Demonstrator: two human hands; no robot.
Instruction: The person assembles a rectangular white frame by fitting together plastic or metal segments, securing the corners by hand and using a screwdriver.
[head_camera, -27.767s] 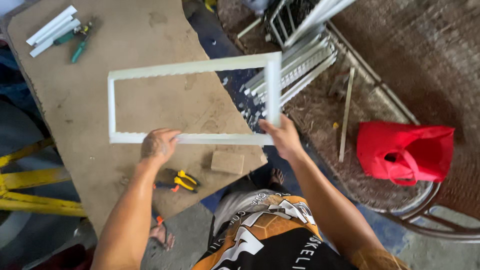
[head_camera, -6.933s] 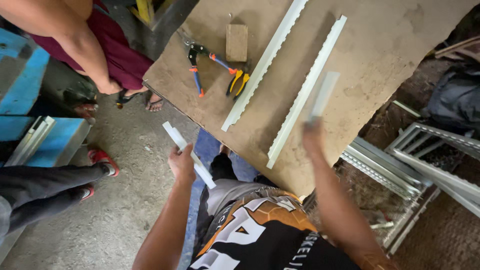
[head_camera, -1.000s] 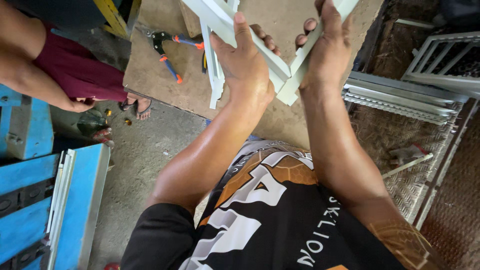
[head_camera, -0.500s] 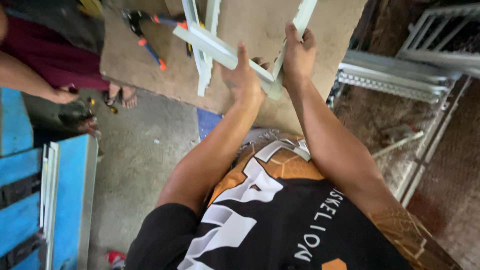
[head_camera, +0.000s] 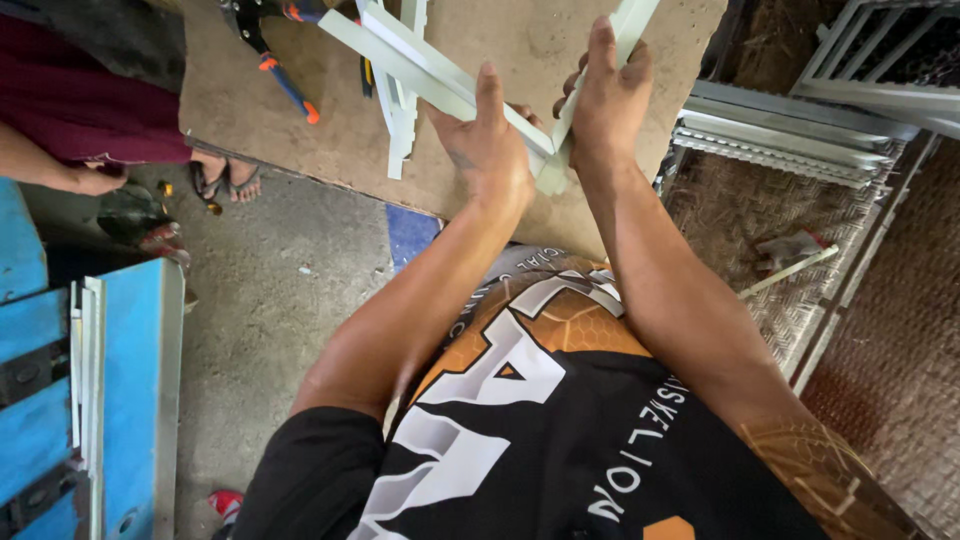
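Fingers (head_camera: 487, 95) of the left hand (head_camera: 490, 160) clamp one pale strip (head_camera: 420, 70); right hand (head_camera: 605, 110) grips another strip (head_camera: 630, 20). Both strips meet at a corner (head_camera: 550, 170) over the bench (head_camera: 500, 40).

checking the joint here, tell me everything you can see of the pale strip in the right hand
The pale strip is a long, thin, whitish-green profile that looks like painted metal, though that is uncertain. It runs steeply up and out of the top of the picture. The right hand has its grip around the lower part, fingers stretched along it. Its bottom end meets a second pale strip at a corner, where the left hand presses. It is held over the brown board tabletop.
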